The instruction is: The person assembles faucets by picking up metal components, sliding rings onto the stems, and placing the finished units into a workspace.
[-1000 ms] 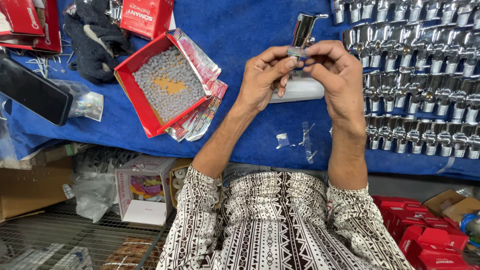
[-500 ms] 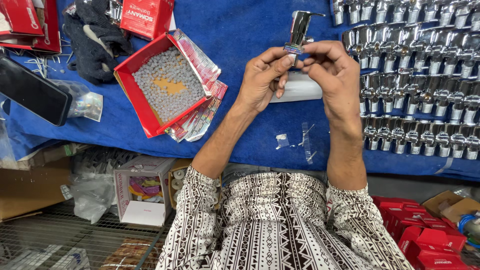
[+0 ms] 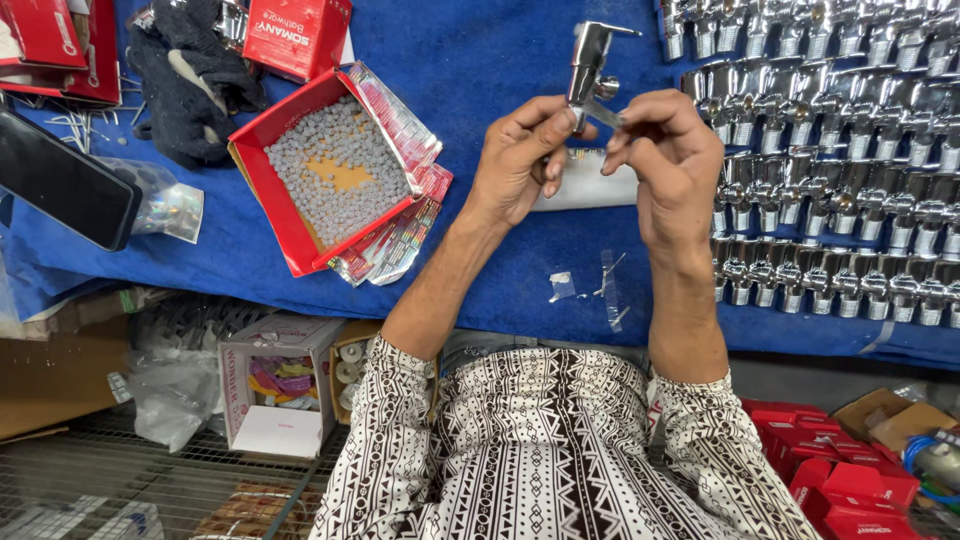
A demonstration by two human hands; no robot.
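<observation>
My left hand [image 3: 525, 160] grips a chrome tap [image 3: 590, 62] by its threaded lower end and holds it upright above the blue cloth [image 3: 480, 60]. My right hand [image 3: 665, 150] pinches a thin strip of white tape [image 3: 605, 112] against the tap's thread. Under both hands lies a white flat packet [image 3: 590, 185]. An open red box [image 3: 330, 170] filled with small grey-white washers sits to the left of my left hand.
Several rows of finished chrome taps [image 3: 840, 170] fill the right side of the cloth. A black phone [image 3: 60, 180], a dark glove [image 3: 190, 75] and red cartons [image 3: 295, 35] lie at the left. Scraps of clear tape [image 3: 590, 290] lie near the table edge. Red boxes [image 3: 850, 470] stand below right.
Both hands have lifted the tap slightly higher and farther from me. The tap has turned a little between my fingers as the tape goes round its thread.
</observation>
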